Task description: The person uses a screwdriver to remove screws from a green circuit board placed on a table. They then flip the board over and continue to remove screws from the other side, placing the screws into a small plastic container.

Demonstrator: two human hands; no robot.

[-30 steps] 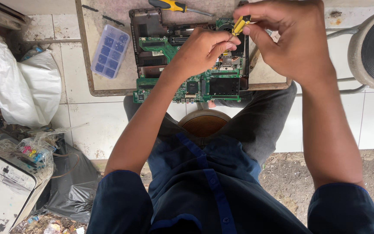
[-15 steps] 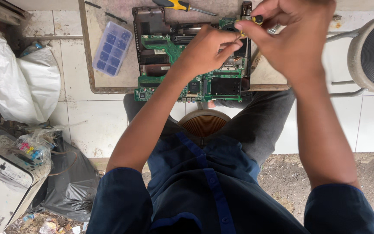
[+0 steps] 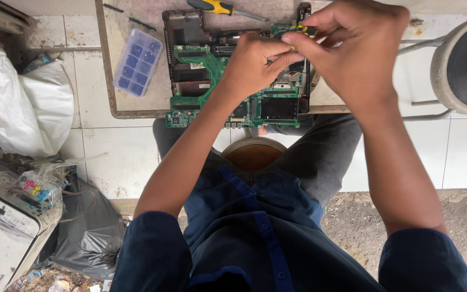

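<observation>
A green circuit board (image 3: pixel 201 62) lies in a dark laptop shell (image 3: pixel 185 27) on a small low table (image 3: pixel 131 111). My left hand (image 3: pixel 255 65) rests on the board's middle with fingers curled, fingertips meeting my right hand. My right hand (image 3: pixel 355 51) hovers over the board's right side, pinching a small yellow-and-black tool (image 3: pixel 305 31) between thumb and fingers; its tip is hidden behind the hands.
A yellow-handled screwdriver (image 3: pixel 224 8) lies at the table's far edge. A blue compartment box (image 3: pixel 137 62) sits left of the board. A round stool (image 3: pixel 463 65) stands right, white bags (image 3: pixel 22 111) and a black bag (image 3: pixel 90 232) left. Another stool seat (image 3: pixel 254 154) shows between my knees.
My right hand has shifted slightly up and right with the small tool, then settled over the board's upper right. My left hand stays on the board.
</observation>
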